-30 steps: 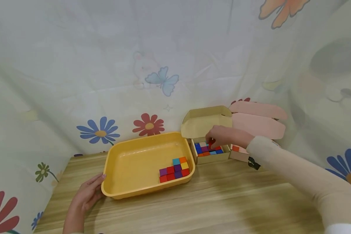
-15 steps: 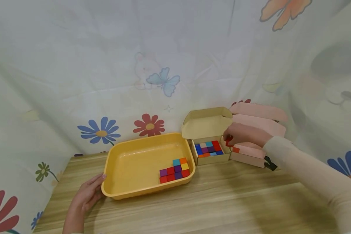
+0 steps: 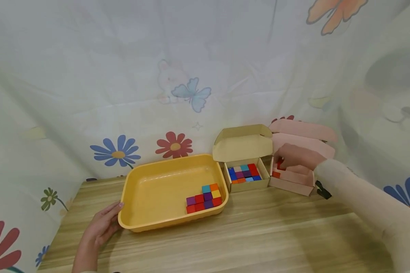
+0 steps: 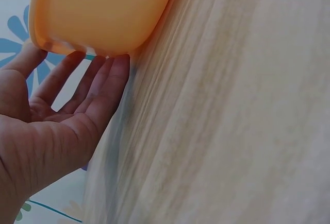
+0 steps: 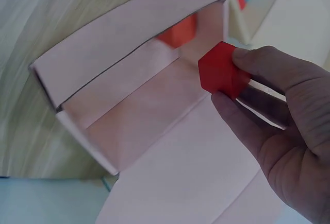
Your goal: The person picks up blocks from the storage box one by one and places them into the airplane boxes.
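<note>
My right hand [image 3: 298, 156] pinches a red cube [image 5: 219, 72] between thumb and fingers, over the open pink box [image 3: 291, 185]. Inside that box, an orange-red cube [image 5: 181, 31] sits in the corner nearest the cream box. My left hand [image 3: 102, 224] touches the left end of the yellow tray [image 3: 157, 195]; in the left wrist view its fingertips rest against the tray's rim with the fingers loosely extended. Several coloured cubes [image 3: 204, 198] stand together in the tray's front right corner. Rows of cubes [image 3: 243, 173] lie in the open cream box [image 3: 247, 185].
The tray and both boxes stand side by side on a wood-patterned table [image 3: 246, 235]. Raised lids [image 3: 243, 148] lean towards a printed cloth backdrop [image 3: 130, 94]. A small black object [image 3: 323, 190] shows by the right forearm, beside the pink box.
My right hand has lifted a red cube out of the cream box and carried it right, over the pink box. The left hand stays at the tray.
</note>
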